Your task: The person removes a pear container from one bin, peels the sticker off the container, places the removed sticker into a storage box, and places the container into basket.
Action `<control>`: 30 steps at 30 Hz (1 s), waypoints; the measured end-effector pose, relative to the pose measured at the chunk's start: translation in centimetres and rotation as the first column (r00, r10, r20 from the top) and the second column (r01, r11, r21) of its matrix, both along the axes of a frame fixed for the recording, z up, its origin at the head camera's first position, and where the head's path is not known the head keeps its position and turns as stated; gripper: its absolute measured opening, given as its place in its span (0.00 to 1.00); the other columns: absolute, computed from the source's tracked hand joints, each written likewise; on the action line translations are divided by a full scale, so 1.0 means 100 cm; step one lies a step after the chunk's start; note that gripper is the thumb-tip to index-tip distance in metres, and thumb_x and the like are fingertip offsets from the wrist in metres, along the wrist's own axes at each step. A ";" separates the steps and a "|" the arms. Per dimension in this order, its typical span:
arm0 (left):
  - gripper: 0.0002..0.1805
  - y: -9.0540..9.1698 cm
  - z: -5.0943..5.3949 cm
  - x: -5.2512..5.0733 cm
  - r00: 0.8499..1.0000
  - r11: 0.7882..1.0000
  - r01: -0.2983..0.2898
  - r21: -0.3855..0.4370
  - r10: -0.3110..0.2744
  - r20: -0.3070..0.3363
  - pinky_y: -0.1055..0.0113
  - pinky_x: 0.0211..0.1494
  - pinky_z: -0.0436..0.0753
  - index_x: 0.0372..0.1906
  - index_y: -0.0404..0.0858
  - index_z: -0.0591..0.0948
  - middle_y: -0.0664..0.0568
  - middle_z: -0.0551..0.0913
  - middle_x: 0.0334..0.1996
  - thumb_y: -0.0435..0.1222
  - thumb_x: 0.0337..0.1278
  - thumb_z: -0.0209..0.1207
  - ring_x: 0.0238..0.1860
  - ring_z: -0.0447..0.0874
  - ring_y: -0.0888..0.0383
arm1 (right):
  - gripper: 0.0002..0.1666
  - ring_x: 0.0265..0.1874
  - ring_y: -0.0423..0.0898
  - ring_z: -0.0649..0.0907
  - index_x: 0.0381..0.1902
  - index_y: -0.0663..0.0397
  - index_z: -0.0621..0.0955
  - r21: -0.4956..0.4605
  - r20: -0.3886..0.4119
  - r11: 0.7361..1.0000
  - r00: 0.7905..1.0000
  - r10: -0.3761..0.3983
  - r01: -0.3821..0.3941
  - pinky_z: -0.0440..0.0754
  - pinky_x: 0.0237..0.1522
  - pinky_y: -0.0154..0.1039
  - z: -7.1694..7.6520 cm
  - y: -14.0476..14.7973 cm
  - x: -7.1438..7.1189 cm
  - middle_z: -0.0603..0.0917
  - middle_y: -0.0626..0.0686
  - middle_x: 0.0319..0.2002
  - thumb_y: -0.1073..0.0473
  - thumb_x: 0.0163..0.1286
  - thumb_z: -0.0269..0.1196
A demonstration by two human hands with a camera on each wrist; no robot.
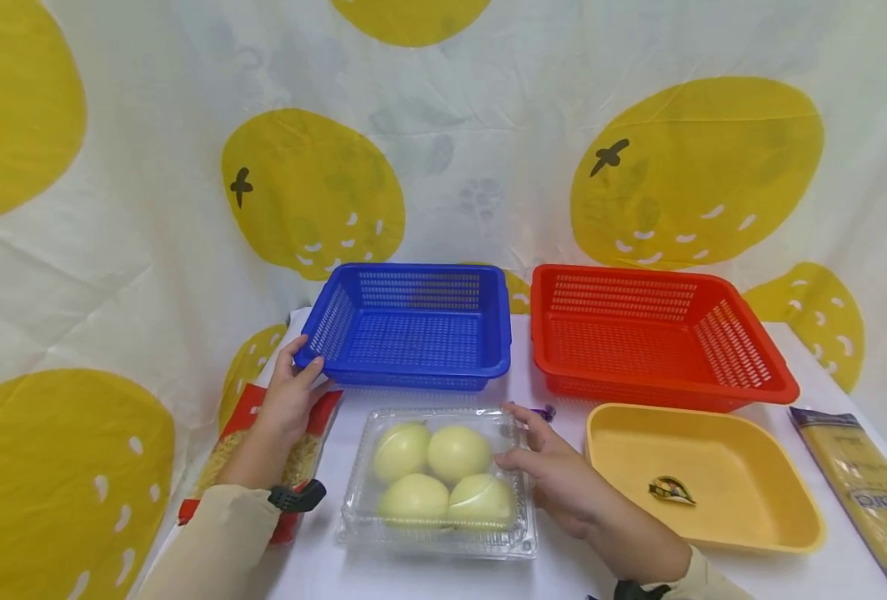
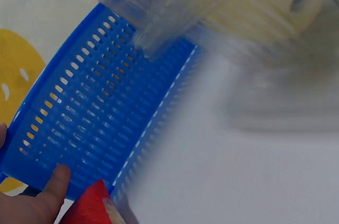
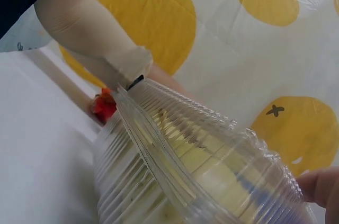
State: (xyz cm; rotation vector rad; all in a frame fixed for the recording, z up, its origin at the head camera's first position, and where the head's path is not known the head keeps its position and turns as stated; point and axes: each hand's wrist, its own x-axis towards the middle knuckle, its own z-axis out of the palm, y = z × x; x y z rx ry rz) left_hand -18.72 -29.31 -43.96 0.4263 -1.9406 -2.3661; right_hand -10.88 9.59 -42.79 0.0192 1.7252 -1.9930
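At the near left corner of the blue basket (image 1: 413, 373) (image 2: 95, 97), my left hand (image 1: 288, 402) (image 2: 37, 205) grips the rim, with the thumb towards the near side. My right hand (image 1: 559, 475) (image 3: 322, 189) holds the right side of a clear plastic box (image 1: 451, 533) (image 3: 175, 155), thumb and fingers spread along its edge. Several round, pale yellow-green fruits (image 1: 458, 452) lie inside the box, whose lid is down. In the left wrist view the box is blurred and partly over the basket's far part.
A red basket (image 1: 638, 379) stands at the back right. Before it, a yellow tray (image 1: 714, 467) holds a small wrapped item (image 1: 671, 490). A tan packet (image 1: 864, 487) lies far right, a red packet (image 1: 226, 442) under my left arm. A small purple item (image 1: 545, 412) lies behind my right hand.
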 end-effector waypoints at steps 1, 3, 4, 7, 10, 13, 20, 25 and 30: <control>0.37 0.001 -0.001 0.000 1.000 1.000 -0.004 0.005 0.004 0.005 0.48 0.79 0.69 0.88 0.53 0.48 0.46 0.50 0.86 0.33 0.86 0.47 0.81 0.61 0.46 | 0.50 0.72 0.67 0.65 0.84 0.42 0.60 0.000 -0.003 1.000 1.000 0.002 -0.002 0.82 0.52 0.53 0.002 0.003 0.000 0.47 0.65 0.85 0.66 0.68 0.64; 0.36 0.003 -0.001 -0.001 1.000 1.000 -0.013 0.028 0.013 0.008 0.47 0.79 0.69 0.88 0.53 0.49 0.46 0.51 0.86 0.33 0.86 0.46 0.80 0.61 0.46 | 0.50 0.72 0.65 0.65 0.84 0.42 0.59 -0.009 0.002 1.000 1.000 0.009 -0.009 0.81 0.53 0.52 0.007 0.010 0.001 0.49 0.63 0.84 0.66 0.69 0.64; 0.36 0.004 -0.002 0.000 1.000 0.999 -0.018 0.034 0.018 0.013 0.47 0.79 0.69 0.88 0.53 0.49 0.46 0.51 0.86 0.33 0.86 0.46 0.80 0.62 0.46 | 0.50 0.73 0.64 0.64 0.84 0.42 0.58 -0.014 0.003 1.000 1.000 0.018 -0.018 0.81 0.55 0.52 0.011 0.013 0.001 0.50 0.62 0.83 0.66 0.69 0.63; 0.35 0.007 -0.002 -0.001 0.999 0.997 -0.037 0.066 0.036 0.017 0.45 0.79 0.69 0.88 0.52 0.49 0.45 0.52 0.85 0.32 0.87 0.45 0.79 0.62 0.46 | 0.51 0.75 0.64 0.61 0.85 0.43 0.55 -0.015 0.010 0.999 0.999 0.035 -0.035 0.79 0.60 0.56 0.023 0.024 -0.001 0.50 0.59 0.84 0.66 0.71 0.63; 0.35 0.010 -0.002 -0.002 0.998 0.994 -0.061 0.095 0.060 0.011 0.44 0.79 0.68 0.87 0.52 0.49 0.44 0.51 0.85 0.32 0.87 0.44 0.80 0.61 0.45 | 0.51 0.77 0.65 0.58 0.86 0.43 0.53 0.008 0.009 0.999 0.999 0.049 -0.049 0.77 0.65 0.61 0.038 0.033 -0.006 0.46 0.57 0.86 0.64 0.72 0.63; 0.35 0.012 -0.001 -0.003 0.995 0.990 -0.095 0.104 0.094 0.017 0.43 0.79 0.68 0.87 0.53 0.50 0.45 0.50 0.86 0.32 0.86 0.44 0.80 0.60 0.45 | 0.49 0.75 0.65 0.62 0.86 0.42 0.52 0.017 -0.007 0.997 0.997 0.078 -0.078 0.80 0.63 0.61 0.054 0.038 -0.013 0.50 0.58 0.84 0.62 0.74 0.62; 0.33 0.016 -0.001 -0.006 0.983 0.972 -0.186 0.146 0.185 0.020 0.43 0.77 0.71 0.86 0.54 0.55 0.50 0.51 0.85 0.32 0.85 0.45 0.79 0.63 0.46 | 0.47 0.66 0.59 0.71 0.85 0.44 0.49 -0.025 -0.053 0.991 0.990 0.133 -0.135 0.83 0.59 0.56 0.083 0.044 -0.028 0.62 0.59 0.74 0.60 0.77 0.59; 0.32 0.018 -0.005 -0.009 0.973 0.959 -0.229 0.165 0.230 0.010 0.42 0.75 0.74 0.84 0.54 0.59 0.52 0.52 0.85 0.31 0.84 0.46 0.78 0.65 0.45 | 0.47 0.73 0.61 0.62 0.85 0.45 0.49 -0.013 -0.073 0.989 0.986 0.149 -0.150 0.82 0.62 0.55 0.098 0.042 -0.041 0.58 0.58 0.78 0.60 0.77 0.59; 0.32 0.021 -0.007 -0.011 0.966 0.952 -0.255 0.166 0.259 -0.001 0.41 0.74 0.75 0.84 0.52 0.61 0.51 0.53 0.85 0.31 0.83 0.46 0.77 0.66 0.43 | 0.44 0.73 0.59 0.60 0.85 0.48 0.50 -0.004 -0.091 0.991 0.987 0.133 -0.134 0.83 0.61 0.49 0.105 0.037 -0.060 0.59 0.56 0.76 0.60 0.79 0.57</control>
